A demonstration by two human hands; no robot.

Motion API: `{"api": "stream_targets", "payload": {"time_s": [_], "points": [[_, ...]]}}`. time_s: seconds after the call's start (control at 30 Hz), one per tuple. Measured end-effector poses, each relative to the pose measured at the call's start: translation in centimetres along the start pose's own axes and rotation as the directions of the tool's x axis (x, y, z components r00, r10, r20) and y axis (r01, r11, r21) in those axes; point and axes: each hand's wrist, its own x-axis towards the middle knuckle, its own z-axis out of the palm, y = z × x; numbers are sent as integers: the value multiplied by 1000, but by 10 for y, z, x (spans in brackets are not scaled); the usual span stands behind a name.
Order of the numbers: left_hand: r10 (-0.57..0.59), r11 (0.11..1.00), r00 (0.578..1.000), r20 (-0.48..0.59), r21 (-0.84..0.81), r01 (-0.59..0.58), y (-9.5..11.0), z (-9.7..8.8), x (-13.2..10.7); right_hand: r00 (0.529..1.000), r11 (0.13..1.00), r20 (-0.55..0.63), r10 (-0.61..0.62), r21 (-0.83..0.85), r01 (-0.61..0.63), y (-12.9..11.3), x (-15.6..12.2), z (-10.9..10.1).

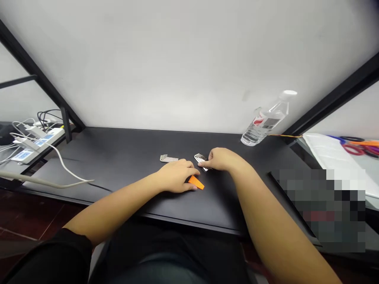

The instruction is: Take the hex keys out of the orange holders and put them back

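A small orange piece (196,182), narrow with a dark part at its left end, lies under the fingers of my left hand (177,176). That hand is closed around it, low on the black desk. My right hand (221,158) pinches a fanned set of hex keys (200,157) between thumb and fingers, with the short bent ends pointing away to the left. Just behind my left hand, a second set of hex keys (167,158) rests on the desk, its right end close to the fingers.
A clear water bottle (263,123) with a white cap leans at the back right. White power strips (38,146) with plugs and cables sit at the left, and a white cable (63,167) trails onto the desk (127,144). A pixelated patch covers something at right, near a white sheet (334,157).
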Motion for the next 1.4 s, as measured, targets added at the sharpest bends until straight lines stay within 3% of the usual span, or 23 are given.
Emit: {"api": "stream_targets", "payload": {"time_s": [0.17, 0.3, 0.4, 0.57, 0.67, 0.8, 0.87, 0.93, 1.03, 1.1, 1.27, 1.4], "points": [[41, 991, 998, 37, -131, -35, -16, 6, 7, 996, 993, -40, -76, 90, 80, 12, -3, 9], [-84, 974, 996, 33, -211, 89, -26, -2, 0, 991, 980, -27, -130, 146, 132, 23, 3, 10], [-185, 953, 978, -94, -262, 155, -33, -5, -2, 984, 968, -22, -179, 174, 180, 26, 5, 11], [-295, 920, 910, -290, -345, 189, -43, -14, -1, 972, 954, 8, -237, 193, 231, 24, 4, 11], [-398, 882, 808, -434, -424, 207, -57, -26, -5, 963, 948, 14, -270, 181, 263, 23, 1, 12], [-581, 788, 578, -573, -575, 222, -83, -35, -11, 936, 929, -76, -343, 122, 350, 21, -1, 10], [-618, 757, 541, -571, -618, 213, -90, -33, -11, 898, 893, -194, -396, 145, 425, 18, -2, 9], [-611, 752, 583, -535, -621, 219, -88, -28, -9, 851, 829, -344, -396, 265, 493, 13, -2, 9], [-526, 801, 722, -450, -546, 244, -73, -18, -6, 813, 665, -505, -289, 506, 550, 1, -1, 16], [-468, 837, 790, -396, -487, 251, -61, -15, -5, 801, 565, -551, -232, 594, 572, -8, -1, 23], [-433, 845, 834, -342, -477, 243, -46, -14, -4, 783, 453, -584, -214, 651, 609, -25, -4, 34], [-425, 846, 833, -354, -484, 225, -44, -15, -5, 751, 496, -624, -215, 593, 635, -28, -12, 31]]}}
